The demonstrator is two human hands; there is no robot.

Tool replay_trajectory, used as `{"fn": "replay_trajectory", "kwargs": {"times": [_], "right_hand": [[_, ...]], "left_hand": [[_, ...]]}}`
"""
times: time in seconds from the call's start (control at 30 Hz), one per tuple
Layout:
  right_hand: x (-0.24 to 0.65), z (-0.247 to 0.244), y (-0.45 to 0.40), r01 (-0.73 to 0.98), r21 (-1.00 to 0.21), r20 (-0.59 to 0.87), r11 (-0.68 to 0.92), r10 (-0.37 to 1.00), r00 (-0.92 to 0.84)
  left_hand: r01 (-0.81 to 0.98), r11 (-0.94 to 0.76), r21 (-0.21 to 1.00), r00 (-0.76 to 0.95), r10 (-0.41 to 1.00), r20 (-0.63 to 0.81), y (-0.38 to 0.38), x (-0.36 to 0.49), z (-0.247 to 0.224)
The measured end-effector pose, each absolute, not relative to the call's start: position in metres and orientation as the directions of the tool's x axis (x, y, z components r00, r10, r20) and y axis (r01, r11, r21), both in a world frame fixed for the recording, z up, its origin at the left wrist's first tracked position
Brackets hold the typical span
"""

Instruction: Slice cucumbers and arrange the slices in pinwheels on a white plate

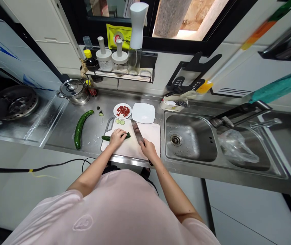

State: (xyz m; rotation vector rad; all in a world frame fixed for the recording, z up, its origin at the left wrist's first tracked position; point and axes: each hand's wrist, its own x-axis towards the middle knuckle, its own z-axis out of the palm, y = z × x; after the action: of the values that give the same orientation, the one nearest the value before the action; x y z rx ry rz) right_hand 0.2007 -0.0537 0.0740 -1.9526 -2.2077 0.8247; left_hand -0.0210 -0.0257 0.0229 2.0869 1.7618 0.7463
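Observation:
A green cucumber (106, 138) lies across the white cutting board (150, 136), with my left hand (117, 136) closed over its middle. My right hand (148, 150) grips the handle of a knife (136, 132), whose broad blade points away from me, just right of the cucumber's cut end. Several thin cucumber slices (120, 121) lie near the board's top edge. Behind the board are a small plate (115, 115) of chopped red pieces (123, 110) and a white square plate (143, 113). Another whole cucumber (79, 131) rests on the steel counter to the left.
The sink (190, 136) is at the right, with a plastic bag (237, 146) in its second basin. A lidded pot (74, 92) and a wok (12, 102) stand at the left. Above the counter hangs a rack (125, 77) of jars and bottles.

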Motion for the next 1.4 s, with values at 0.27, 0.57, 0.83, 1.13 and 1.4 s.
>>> {"fn": "replay_trajectory", "kwargs": {"times": [0.27, 0.57, 0.83, 1.13, 1.4], "right_hand": [[0.18, 0.083, -0.052, 0.959, -0.271, -0.402, 0.085, 0.895, -0.193], [0.173, 0.084, -0.051, 0.958, -0.27, -0.416, 0.1, 0.885, -0.21], [0.17, 0.083, -0.051, 0.954, -0.283, -0.418, 0.097, 0.883, -0.214], [0.169, 0.08, -0.052, 0.949, -0.299, -0.424, 0.1, 0.877, -0.226], [0.168, 0.086, -0.054, 0.953, -0.288, -0.452, 0.096, 0.864, -0.224]], "left_hand": [[0.789, -0.278, 0.548, 0.191, 0.959, 0.211, -0.025, -0.018, 0.02], [0.796, -0.283, 0.535, 0.221, 0.959, 0.177, -0.026, -0.017, 0.011], [0.803, -0.289, 0.522, 0.228, 0.957, 0.178, -0.029, -0.016, 0.013], [0.811, -0.3, 0.502, 0.22, 0.952, 0.214, -0.03, -0.014, 0.013], [0.816, -0.298, 0.496, 0.214, 0.952, 0.219, -0.032, -0.013, 0.015]]}}
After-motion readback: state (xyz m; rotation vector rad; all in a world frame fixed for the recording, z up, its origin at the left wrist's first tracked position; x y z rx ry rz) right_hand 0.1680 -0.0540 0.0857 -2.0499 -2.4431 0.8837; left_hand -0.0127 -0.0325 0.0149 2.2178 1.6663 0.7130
